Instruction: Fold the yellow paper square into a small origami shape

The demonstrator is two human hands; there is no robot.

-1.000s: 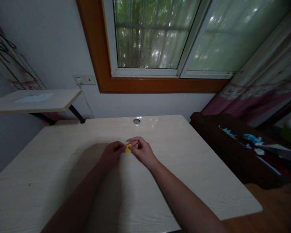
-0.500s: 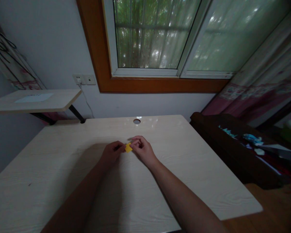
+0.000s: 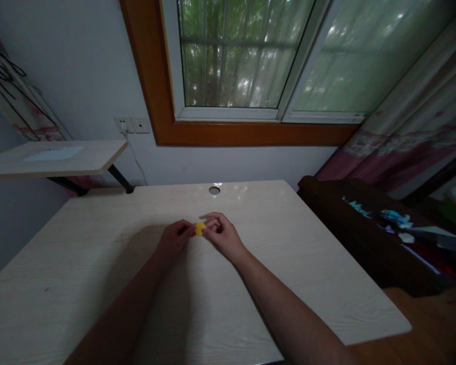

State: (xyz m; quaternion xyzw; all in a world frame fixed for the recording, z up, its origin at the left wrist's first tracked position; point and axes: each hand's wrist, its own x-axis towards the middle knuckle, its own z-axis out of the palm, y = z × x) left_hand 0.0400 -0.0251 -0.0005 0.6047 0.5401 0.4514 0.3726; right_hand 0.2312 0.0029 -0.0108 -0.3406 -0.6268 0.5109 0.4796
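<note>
A small yellow piece, perhaps folded paper, is pinched between both hands just above the pale wooden table. My left hand grips its left side with curled fingers. My right hand holds its right side, fingertips closed on it. Both forearms reach in from the bottom of the view. Most of the yellow piece is hidden by my fingers.
A round cable hole lies near the table's far edge. A smaller side table with a sheet on it stands at the left by the wall. A dark wooden piece of furniture holding coloured scraps sits at the right.
The yellow piece has turned a little between my fingertips and shows less of its face. My hands have stayed in nearly the same spot.
</note>
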